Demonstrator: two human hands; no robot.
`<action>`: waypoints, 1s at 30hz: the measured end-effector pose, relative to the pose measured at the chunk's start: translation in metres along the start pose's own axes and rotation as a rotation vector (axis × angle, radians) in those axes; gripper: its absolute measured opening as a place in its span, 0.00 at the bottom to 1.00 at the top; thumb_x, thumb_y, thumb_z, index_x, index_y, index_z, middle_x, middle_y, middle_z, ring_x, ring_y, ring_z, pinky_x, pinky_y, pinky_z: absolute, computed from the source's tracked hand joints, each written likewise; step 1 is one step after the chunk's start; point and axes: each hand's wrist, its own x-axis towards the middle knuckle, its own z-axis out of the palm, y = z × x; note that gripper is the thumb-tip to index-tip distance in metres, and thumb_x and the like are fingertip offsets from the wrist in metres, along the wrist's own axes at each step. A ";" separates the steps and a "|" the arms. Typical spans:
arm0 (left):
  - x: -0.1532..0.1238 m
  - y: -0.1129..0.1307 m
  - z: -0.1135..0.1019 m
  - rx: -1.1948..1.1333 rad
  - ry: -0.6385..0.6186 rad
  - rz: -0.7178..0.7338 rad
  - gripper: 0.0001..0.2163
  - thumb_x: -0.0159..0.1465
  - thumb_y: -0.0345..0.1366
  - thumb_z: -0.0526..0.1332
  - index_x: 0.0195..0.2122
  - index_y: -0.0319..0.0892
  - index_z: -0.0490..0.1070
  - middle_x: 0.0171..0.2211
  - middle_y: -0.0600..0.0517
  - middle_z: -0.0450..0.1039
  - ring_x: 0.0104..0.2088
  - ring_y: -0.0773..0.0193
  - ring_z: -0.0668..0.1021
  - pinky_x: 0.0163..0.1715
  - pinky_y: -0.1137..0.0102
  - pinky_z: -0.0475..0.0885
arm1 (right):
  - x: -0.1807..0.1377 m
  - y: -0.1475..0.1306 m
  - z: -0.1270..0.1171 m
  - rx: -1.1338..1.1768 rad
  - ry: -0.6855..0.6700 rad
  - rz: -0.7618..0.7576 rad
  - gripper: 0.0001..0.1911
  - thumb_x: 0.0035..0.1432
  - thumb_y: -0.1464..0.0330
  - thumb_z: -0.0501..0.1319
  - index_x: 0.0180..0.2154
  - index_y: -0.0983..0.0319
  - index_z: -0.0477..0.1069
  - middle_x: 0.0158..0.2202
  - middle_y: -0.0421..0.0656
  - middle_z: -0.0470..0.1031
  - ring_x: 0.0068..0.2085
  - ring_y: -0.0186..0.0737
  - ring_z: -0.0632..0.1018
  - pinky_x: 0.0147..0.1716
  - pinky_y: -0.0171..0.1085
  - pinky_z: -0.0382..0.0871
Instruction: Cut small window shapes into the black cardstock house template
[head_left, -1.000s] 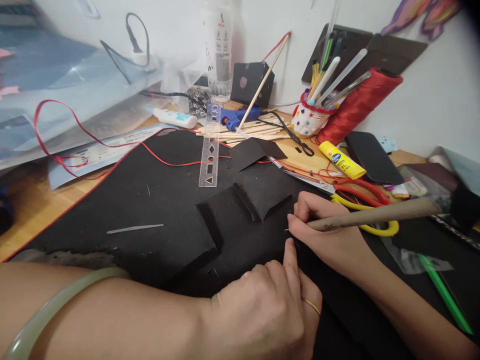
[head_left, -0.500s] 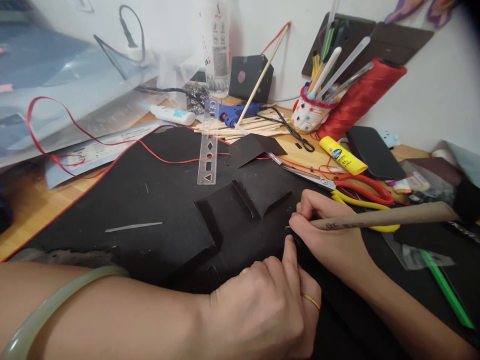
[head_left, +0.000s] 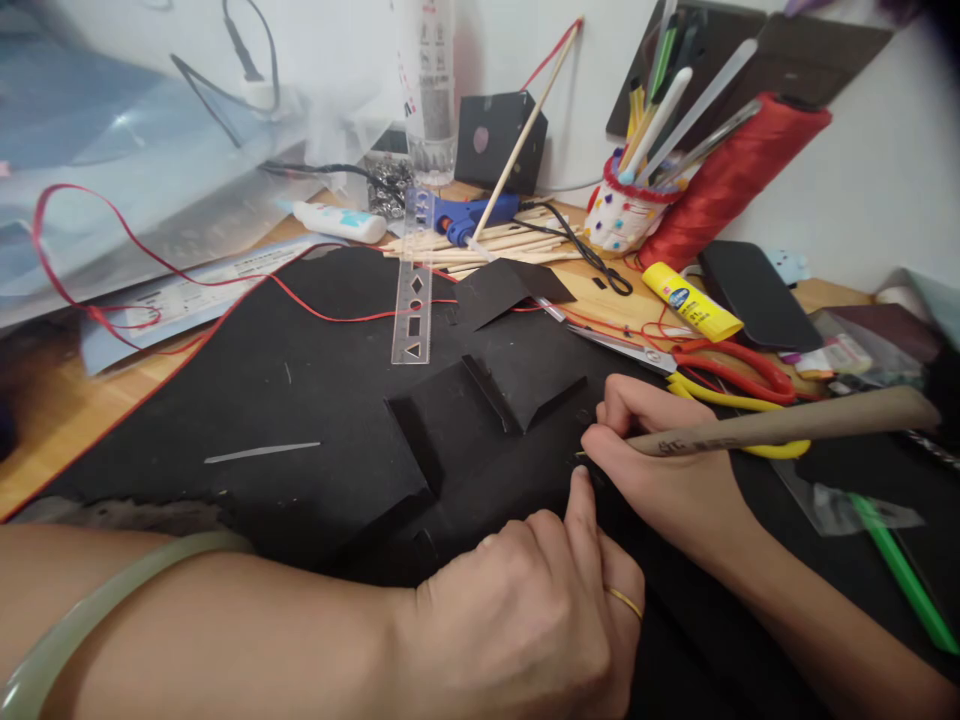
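Note:
My right hand [head_left: 660,470] is closed round a long brown-handled tool [head_left: 787,425], its tip touching black card at the centre right. My left hand [head_left: 540,610], a thin ring on one finger, lies curled with a fingertip pressing the black card just below that tip. A folded black card piece [head_left: 480,410] with raised creases lies just left of both hands on a large black sheet [head_left: 300,400]. A pale green bangle [head_left: 112,600] circles my left forearm.
A clear stencil ruler [head_left: 414,300] and red wire [head_left: 150,260] lie on the sheet. Behind are wooden sticks [head_left: 480,255], a blue glue gun [head_left: 465,215], a pen cup [head_left: 622,215], red thread spool [head_left: 727,180], glue stick [head_left: 694,300], scissors [head_left: 720,375], phone [head_left: 757,295], green pen [head_left: 900,575].
The view has drifted slightly; both hands stay in place, the right hand and tool shifting very little against the card.

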 end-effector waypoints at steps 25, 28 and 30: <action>-0.001 -0.002 -0.003 0.096 -0.003 0.060 0.14 0.55 0.24 0.47 0.37 0.29 0.69 0.38 0.29 0.71 0.14 0.68 0.67 0.09 0.76 0.55 | 0.000 0.001 -0.002 0.075 0.020 0.064 0.15 0.46 0.78 0.56 0.18 0.61 0.50 0.17 0.34 0.53 0.20 0.28 0.56 0.17 0.31 0.51; -0.002 -0.002 -0.001 0.100 0.016 0.041 0.14 0.56 0.26 0.48 0.38 0.29 0.69 0.38 0.30 0.71 0.14 0.68 0.67 0.10 0.75 0.55 | 0.000 0.000 -0.002 0.045 0.013 0.059 0.15 0.46 0.78 0.56 0.18 0.61 0.51 0.17 0.33 0.53 0.19 0.28 0.56 0.17 0.31 0.51; -0.002 0.000 0.002 0.097 0.040 0.017 0.13 0.57 0.28 0.49 0.37 0.29 0.69 0.38 0.29 0.71 0.14 0.67 0.67 0.09 0.74 0.55 | 0.000 -0.001 -0.002 0.034 0.005 0.066 0.15 0.46 0.77 0.56 0.18 0.61 0.51 0.17 0.33 0.53 0.19 0.28 0.56 0.17 0.31 0.51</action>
